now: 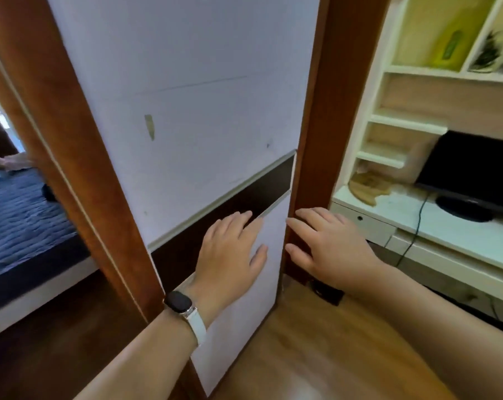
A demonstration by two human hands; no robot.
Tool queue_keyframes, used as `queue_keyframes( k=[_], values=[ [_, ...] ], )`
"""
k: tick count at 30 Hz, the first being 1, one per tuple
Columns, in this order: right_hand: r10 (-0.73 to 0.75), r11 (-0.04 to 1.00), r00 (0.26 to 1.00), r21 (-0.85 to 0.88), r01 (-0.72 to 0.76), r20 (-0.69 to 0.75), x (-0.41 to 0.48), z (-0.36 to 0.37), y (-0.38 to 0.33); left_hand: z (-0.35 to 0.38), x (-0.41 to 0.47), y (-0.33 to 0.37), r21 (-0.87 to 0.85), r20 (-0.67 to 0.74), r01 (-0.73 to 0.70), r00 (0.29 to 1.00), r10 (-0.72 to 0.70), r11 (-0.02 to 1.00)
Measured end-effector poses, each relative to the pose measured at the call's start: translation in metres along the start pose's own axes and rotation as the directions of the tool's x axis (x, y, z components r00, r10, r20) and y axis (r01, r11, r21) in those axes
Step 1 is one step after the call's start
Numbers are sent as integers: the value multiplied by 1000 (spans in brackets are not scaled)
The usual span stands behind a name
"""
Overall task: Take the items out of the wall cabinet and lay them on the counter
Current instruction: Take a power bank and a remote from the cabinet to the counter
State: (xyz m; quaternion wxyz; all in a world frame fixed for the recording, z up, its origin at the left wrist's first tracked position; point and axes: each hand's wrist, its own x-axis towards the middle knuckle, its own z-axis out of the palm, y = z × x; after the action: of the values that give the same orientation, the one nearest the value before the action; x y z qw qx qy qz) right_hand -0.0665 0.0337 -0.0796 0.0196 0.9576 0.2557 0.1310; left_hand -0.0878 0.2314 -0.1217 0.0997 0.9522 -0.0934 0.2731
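Note:
A tall white cabinet [186,90] fills the middle of the head view, its doors closed, with a dark recessed band [215,217] running across it. My left hand [233,255], with a watch on its wrist, lies flat against the lower white door, fingertips at the edge of the dark band. My right hand [328,241] hovers with fingers extended by the cabinet's right edge, in front of the brown wooden frame [316,111]. Neither hand holds anything. No items from inside the cabinet can be seen.
To the right stands a white desk [446,226] with a black monitor [475,174], a cable and white wall shelves [403,125]. A bed with a dark blue cover [22,220] lies beyond the brown frame at left. Wooden floor below.

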Motion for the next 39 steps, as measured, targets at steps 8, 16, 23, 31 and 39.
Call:
queue_keyframes(
  k=[8,16,23,31,39],
  values=[
    [231,968,972,-91,-234,-43,-8,-8,59,45,74,34,-184,5,-192,980,197,964],
    [302,943,943,-101,-317,-137,16,-8,148,74,154,80,-179,9,-270,961,276,946],
    [259,960,944,-52,-274,-205,48,1,248,110,234,129,-145,20,-273,960,279,951],
    [282,945,907,-73,-319,-312,56,8,375,155,328,207,-109,-44,-341,940,338,934],
    [354,900,873,-131,-415,-335,63,-1,470,196,409,267,-176,-90,-449,893,440,876]
  ],
)
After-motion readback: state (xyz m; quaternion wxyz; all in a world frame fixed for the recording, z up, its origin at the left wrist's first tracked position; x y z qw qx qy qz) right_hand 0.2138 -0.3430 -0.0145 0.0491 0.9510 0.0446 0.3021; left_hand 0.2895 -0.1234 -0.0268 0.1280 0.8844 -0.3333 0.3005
